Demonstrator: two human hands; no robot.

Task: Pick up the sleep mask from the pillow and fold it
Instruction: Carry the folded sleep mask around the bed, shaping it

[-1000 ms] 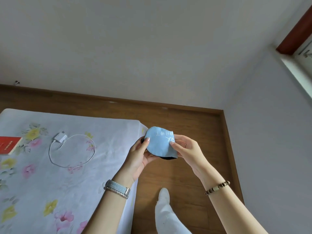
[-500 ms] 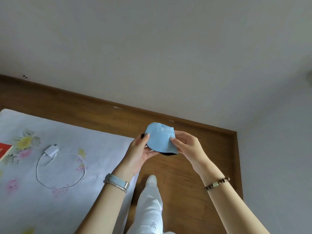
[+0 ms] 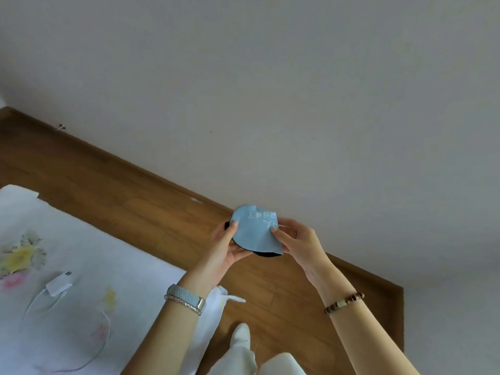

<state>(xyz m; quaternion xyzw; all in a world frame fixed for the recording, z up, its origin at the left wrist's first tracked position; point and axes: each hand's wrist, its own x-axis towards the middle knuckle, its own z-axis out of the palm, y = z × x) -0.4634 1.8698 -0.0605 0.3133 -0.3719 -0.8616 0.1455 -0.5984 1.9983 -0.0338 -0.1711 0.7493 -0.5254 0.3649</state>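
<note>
The sleep mask (image 3: 254, 230) is light blue with white lettering and a black underside, folded in half into a rounded shape. I hold it in the air above the wooden floor, in front of the wall. My left hand (image 3: 226, 246) grips its left edge, thumb on top. My right hand (image 3: 296, 240) pinches its right edge. No pillow is in view.
A bed with a white flowered sheet (image 3: 81, 266) fills the lower left; a white charger with its cable (image 3: 58, 286) lies on it. Wooden floor (image 3: 284, 293) runs between bed and white wall (image 3: 270, 90). My legs in white trousers (image 3: 243, 353) stand below.
The view has tilted and swung to the right, so the red book has left the frame. Both hands still hold the folded mask the same way.
</note>
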